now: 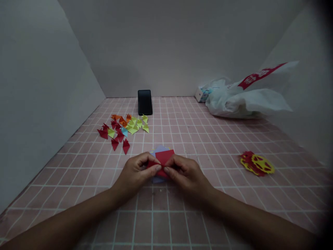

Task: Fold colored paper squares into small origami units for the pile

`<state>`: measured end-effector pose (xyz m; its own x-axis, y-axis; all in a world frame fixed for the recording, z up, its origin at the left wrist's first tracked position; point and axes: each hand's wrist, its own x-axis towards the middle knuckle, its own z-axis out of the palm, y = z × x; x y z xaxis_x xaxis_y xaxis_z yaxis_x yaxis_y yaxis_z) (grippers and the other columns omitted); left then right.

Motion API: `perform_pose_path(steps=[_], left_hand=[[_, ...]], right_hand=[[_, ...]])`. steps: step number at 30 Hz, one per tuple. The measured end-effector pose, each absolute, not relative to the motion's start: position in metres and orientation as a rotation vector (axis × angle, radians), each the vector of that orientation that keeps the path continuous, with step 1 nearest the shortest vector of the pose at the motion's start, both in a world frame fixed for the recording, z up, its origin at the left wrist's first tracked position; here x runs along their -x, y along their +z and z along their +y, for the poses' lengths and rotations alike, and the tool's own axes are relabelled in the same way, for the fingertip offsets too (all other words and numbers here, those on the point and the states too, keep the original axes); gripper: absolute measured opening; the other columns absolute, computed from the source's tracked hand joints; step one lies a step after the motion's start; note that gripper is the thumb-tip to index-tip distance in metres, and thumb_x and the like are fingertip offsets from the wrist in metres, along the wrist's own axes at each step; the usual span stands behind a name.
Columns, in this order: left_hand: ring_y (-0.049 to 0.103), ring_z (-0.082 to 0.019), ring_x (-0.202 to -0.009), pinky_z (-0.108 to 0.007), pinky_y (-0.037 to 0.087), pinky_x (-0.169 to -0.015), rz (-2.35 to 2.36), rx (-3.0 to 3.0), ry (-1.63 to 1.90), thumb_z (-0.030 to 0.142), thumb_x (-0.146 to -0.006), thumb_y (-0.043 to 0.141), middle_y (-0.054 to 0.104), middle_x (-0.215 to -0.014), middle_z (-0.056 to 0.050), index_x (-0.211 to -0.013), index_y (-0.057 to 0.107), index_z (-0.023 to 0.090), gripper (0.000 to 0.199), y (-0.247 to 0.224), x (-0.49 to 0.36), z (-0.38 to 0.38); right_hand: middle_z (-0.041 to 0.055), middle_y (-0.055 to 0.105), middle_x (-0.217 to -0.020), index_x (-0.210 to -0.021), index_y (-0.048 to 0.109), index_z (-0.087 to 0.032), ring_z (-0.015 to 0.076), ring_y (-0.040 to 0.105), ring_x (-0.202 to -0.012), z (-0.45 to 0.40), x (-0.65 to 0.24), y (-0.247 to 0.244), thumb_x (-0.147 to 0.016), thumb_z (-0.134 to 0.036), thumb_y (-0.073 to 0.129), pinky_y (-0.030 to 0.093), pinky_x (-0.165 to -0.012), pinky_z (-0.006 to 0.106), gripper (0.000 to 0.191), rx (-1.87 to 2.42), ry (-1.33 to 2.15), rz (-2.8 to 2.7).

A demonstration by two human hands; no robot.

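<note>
Between my two hands is a red sheet of paper (164,156), partly covered by my fingers. My left hand (137,170) pinches its left side between thumb and forefinger. On the right side, my right hand (186,173) grips it the same way, and the two thumb tips nearly meet at the middle. Beneath the red paper lie pale lilac paper (159,149) and a bit of yellow edge, mostly hidden. Farther off to the left, several small folded paper pieces (126,146) in red, orange, yellow and blue lie in a loose group.
A black phone (145,102) leans at the back. At the back right, a white plastic bag (234,100) with red print rests against a small box (200,94). Red and yellow paper cut-outs (262,164) lie at the right. Pale walls enclose the pink gridded surface (197,139).
</note>
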<state>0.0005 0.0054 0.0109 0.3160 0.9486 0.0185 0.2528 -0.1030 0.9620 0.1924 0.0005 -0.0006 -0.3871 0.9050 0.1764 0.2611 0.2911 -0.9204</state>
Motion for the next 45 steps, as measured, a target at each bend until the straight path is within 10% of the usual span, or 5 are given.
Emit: perform_pose_path(steps=[45], left_hand=[[0.062,-0.015,-0.067,-0.025,0.047,-0.065,1.057,-2.078,1.164,0.013,-0.087,0.061,0.069,-0.075,-0.002,-0.083,0.067,0.018,0.009,0.0056,0.0007,-0.0006]], right_hand=[[0.0024,0.068,-0.079,-0.086,0.065,-0.019,0.0171,0.060,-0.072,-0.0017,-0.1952,0.0028,-0.093,-0.021,0.054,0.043,-0.065,0.029,0.013,1.032,1.067,-1.894]])
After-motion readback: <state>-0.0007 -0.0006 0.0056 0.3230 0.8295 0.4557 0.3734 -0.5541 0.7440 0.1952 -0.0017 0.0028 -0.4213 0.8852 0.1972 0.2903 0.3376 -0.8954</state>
